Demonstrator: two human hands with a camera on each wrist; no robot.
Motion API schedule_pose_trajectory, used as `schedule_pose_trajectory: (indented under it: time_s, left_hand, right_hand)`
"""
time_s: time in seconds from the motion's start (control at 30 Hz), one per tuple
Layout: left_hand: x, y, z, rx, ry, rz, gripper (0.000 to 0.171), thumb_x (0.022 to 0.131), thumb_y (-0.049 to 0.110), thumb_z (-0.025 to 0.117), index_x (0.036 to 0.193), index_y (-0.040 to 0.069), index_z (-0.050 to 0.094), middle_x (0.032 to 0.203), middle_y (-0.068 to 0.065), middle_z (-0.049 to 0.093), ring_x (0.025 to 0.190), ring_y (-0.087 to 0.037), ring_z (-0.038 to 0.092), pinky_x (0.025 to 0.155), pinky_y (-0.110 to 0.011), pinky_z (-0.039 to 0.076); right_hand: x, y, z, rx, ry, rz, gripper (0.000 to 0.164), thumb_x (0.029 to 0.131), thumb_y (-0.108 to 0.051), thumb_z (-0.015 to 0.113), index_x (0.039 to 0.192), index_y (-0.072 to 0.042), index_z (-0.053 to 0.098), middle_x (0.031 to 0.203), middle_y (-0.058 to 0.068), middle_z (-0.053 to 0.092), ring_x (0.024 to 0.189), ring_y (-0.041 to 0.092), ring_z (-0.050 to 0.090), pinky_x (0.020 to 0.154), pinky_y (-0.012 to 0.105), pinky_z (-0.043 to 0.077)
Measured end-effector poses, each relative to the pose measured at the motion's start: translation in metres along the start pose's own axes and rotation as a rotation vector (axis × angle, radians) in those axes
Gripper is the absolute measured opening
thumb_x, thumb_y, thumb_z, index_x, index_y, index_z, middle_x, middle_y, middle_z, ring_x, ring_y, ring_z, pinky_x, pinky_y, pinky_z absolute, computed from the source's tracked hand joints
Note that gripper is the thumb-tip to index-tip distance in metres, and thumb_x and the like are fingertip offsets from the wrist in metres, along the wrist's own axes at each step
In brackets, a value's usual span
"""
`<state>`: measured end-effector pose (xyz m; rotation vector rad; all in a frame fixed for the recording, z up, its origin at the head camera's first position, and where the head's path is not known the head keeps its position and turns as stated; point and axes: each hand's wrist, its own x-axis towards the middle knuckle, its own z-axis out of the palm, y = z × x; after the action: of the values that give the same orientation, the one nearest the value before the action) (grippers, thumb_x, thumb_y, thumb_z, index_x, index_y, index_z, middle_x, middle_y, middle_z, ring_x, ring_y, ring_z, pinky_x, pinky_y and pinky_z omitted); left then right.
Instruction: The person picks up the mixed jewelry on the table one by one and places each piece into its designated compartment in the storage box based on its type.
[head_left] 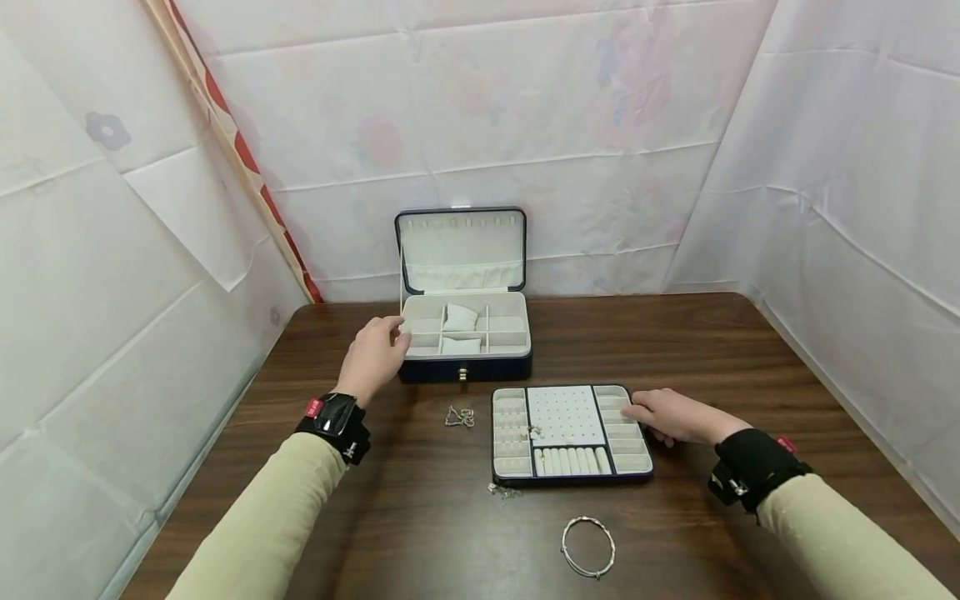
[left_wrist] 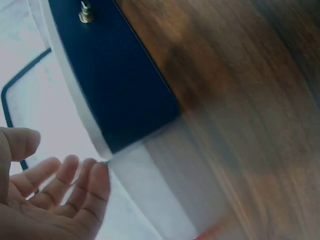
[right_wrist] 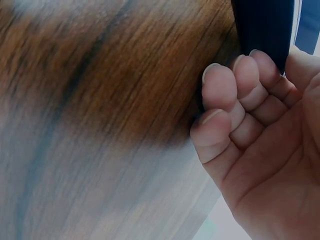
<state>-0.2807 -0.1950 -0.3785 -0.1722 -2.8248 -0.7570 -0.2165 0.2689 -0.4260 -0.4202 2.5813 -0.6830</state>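
At the left side of an open navy jewelry box [head_left: 495, 369] is my left hand [head_left: 373, 357]; its fingers are loosely bent, fingertips right at the box's upper edge in the left wrist view. White compartments fill the box, two of them with small cushions [head_left: 461, 318]. My right hand [head_left: 671, 414] grips the right edge of a jewelry tray [head_left: 576, 481], thumb over the rim and fingers curled against the navy side [right_wrist: 265, 30]. The tray lies in front of the box. Earrings [head_left: 535, 432] sit on its white perforated pad, above a row of ring rolls [head_left: 570, 461].
A silver chain [head_left: 460, 417] lies on the brown wooden table [head_left: 420, 517] between the box and the tray. Another fine chain [head_left: 504, 492] is at the tray's front left corner. A bangle [head_left: 612, 546] lies nearer the front. White cloth [head_left: 585, 200] hangs behind.
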Motion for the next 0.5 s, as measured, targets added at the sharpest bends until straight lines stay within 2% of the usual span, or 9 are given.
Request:
schedule_pose_trajectory:
  time_s: [0.13, 0.3, 0.5]
  left_hand:
    - [0.002, -0.009, 0.003, -0.010, -0.045, -0.075, 0.047, 0.103, 0.027, 0.054, 0.141, -0.002, 0.055, 0.122, -0.021, 0.064, 0.111, -0.037, 0.062, 0.093, -0.054, 0.050]
    - [0.002, -0.016, 0.007, 0.001, -0.093, -0.108, 0.049, 0.103, 0.025, 0.051, 0.142, -0.005, 0.053, 0.131, -0.026, 0.062, 0.122, -0.041, 0.059, 0.101, -0.057, 0.047]
    - [0.002, -0.021, 0.012, 0.029, -0.104, -0.116, 0.042, 0.102, 0.021, 0.049, 0.133, -0.005, 0.060, 0.128, -0.027, 0.064, 0.115, -0.043, 0.061, 0.097, -0.058, 0.048]
  right_hand:
    - [0.000, 0.000, 0.000, 0.004, 0.000, -0.003, 0.029, 0.109, -0.034, 0.050, 0.093, -0.011, 0.056, 0.066, 0.004, 0.053, 0.052, 0.017, 0.050, 0.056, 0.033, 0.046]
    - [0.000, 0.000, 0.000, 0.006, -0.002, -0.007, 0.029, 0.109, -0.034, 0.050, 0.093, -0.011, 0.056, 0.066, 0.004, 0.052, 0.052, 0.017, 0.050, 0.056, 0.033, 0.046]
    - [0.000, 0.000, 0.000, 0.009, 0.000, -0.006, 0.029, 0.108, -0.034, 0.050, 0.093, -0.011, 0.056, 0.066, 0.004, 0.052, 0.052, 0.017, 0.050, 0.056, 0.033, 0.045]
